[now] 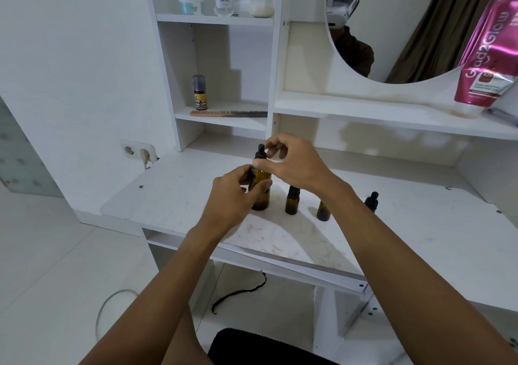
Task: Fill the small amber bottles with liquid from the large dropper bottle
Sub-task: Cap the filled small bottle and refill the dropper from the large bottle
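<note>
The large amber dropper bottle (263,196) stands upright on the white desk top (179,196). My left hand (232,196) is wrapped around its body. My right hand (288,162) pinches its black dropper cap (260,151) at the neck with thumb and fingers. To the right stand two small amber bottles: one (292,201) with a black cap, and another (323,211) partly hidden behind my right forearm. A third small bottle with a black dropper top (371,200) peeks out past that forearm.
A shelf unit rises behind the desk with a comb (228,113), a small spray can (199,92) and jars above. A round mirror (398,28) and a pink tube (487,53) sit at the right. A wall socket (137,151) is at the left.
</note>
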